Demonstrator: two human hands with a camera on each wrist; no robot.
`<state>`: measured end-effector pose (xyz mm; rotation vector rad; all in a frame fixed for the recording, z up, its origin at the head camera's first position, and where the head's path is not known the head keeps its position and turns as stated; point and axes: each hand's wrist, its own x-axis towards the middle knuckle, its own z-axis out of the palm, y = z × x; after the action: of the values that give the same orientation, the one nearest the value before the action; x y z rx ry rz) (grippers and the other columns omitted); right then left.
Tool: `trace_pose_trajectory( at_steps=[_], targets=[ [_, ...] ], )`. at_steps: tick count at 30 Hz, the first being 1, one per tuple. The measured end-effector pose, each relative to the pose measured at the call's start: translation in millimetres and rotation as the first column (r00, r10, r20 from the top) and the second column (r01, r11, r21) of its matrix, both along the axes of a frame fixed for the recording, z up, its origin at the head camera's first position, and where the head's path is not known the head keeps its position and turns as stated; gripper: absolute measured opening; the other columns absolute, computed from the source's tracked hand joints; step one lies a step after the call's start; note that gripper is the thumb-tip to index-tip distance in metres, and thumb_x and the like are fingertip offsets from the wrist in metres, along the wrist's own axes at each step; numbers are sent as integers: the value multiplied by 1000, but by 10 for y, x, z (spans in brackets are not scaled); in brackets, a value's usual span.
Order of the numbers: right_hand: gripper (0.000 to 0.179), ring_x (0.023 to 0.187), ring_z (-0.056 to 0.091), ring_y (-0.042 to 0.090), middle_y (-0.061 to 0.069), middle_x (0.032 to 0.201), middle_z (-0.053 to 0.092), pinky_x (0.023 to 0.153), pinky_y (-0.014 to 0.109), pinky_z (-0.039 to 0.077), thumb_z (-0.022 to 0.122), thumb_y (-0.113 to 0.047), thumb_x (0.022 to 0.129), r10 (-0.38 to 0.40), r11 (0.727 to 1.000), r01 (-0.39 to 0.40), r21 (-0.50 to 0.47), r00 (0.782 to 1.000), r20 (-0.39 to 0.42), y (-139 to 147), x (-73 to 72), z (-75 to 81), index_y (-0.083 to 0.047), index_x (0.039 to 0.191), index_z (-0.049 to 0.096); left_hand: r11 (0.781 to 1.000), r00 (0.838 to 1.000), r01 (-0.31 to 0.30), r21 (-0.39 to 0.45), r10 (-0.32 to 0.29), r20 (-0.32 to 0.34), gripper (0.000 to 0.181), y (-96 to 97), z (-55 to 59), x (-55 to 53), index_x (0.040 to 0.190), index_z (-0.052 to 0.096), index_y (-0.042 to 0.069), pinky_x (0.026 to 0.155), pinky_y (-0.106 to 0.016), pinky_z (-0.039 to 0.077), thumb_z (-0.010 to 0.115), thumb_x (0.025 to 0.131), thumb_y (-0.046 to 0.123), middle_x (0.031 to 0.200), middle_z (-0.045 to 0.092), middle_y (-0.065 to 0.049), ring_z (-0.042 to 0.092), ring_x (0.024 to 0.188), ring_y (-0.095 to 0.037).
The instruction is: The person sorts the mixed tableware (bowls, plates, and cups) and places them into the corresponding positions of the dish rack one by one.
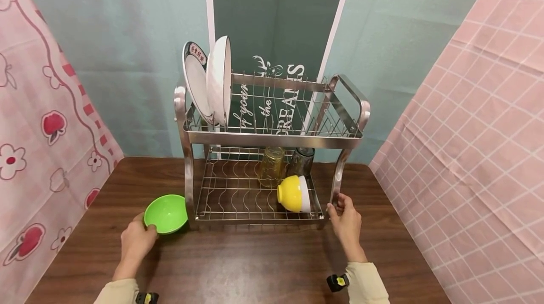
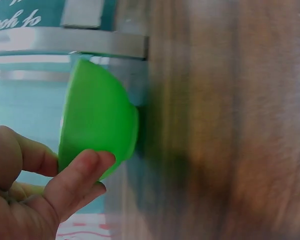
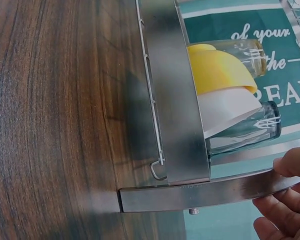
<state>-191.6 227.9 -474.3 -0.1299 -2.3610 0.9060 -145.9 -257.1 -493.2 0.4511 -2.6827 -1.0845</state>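
Note:
A green bowl [image 1: 166, 214] is pinched at its left rim by my left hand [image 1: 138, 239], beside the rack's left front leg. In the left wrist view the thumb lies at the rim of the bowl [image 2: 97, 115] and the fingers are against its outer side. My right hand [image 1: 346, 219] grips the right front leg of the two-tier metal dish rack [image 1: 276, 140]. The right wrist view shows thumb and fingers around that leg [image 3: 230, 192]. Near it on the lower tier, a yellow bowl [image 1: 290, 194] and a white bowl [image 1: 304, 194] lie nested on their sides.
Behind the bowls stand an amber glass [image 1: 271, 167] and a dark glass [image 1: 301, 161]. A rimmed plate [image 1: 196, 77] and a large white bowl [image 1: 218, 82] stand upright at the upper tier's left. Cloth curtains surround the wooden table [image 1: 255, 266].

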Motion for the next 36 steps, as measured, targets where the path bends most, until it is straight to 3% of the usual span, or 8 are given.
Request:
trace_pose_trajectory(
  at_steps=[3, 10, 21, 31, 36],
  targets=[
    [37, 75, 65, 33, 19, 90, 67, 69, 48, 48, 72, -6, 77, 5, 1000, -5, -1, 1000, -13, 4, 2, -10, 2, 110, 58, 1000, 1000, -20, 11, 20, 7, 46, -52, 81, 13, 121, 45, -17, 74, -56, 40, 46, 80, 3, 84, 63, -26, 54, 88, -50],
    [36, 73, 65, 33, 21, 90, 67, 69, 49, 48, 72, -4, 78, 17, 1000, -17, 6, 1000, -19, 13, 2, -12, 4, 110, 57, 998, 998, -52, 38, 51, 25, 45, -138, 200, 59, 123, 44, -17, 76, -55, 39, 46, 83, 3, 88, 64, -26, 54, 91, -49],
    [36, 72, 65, 32, 20, 89, 67, 68, 49, 47, 72, -5, 78, 10, 1000, -10, 0, 1000, -14, 13, 11, -22, 3, 110, 57, 998, 998, -62, 16, 61, 11, 44, -158, 187, 99, 120, 48, -14, 71, -51, 39, 47, 79, 3, 85, 64, -24, 57, 85, -45],
    [37, 70, 66, 32, 20, 86, 67, 68, 49, 48, 74, -5, 78, 21, 1000, -21, -3, 999, -38, 9, 3, -54, 3, 110, 57, 993, 993, -119, -7, 119, 26, 40, -202, 176, 227, 118, 55, -7, 63, -46, 36, 44, 81, 6, 76, 59, -16, 52, 76, -39],
    [37, 70, 66, 32, 20, 86, 67, 68, 49, 48, 73, -4, 78, 15, 1000, -15, -3, 999, -40, 17, 1, -68, 3, 111, 57, 994, 994, -109, -1, 109, 23, 40, -166, 202, 274, 119, 57, -2, 62, -47, 38, 44, 83, 7, 90, 62, -23, 52, 78, -41]
  ],
)
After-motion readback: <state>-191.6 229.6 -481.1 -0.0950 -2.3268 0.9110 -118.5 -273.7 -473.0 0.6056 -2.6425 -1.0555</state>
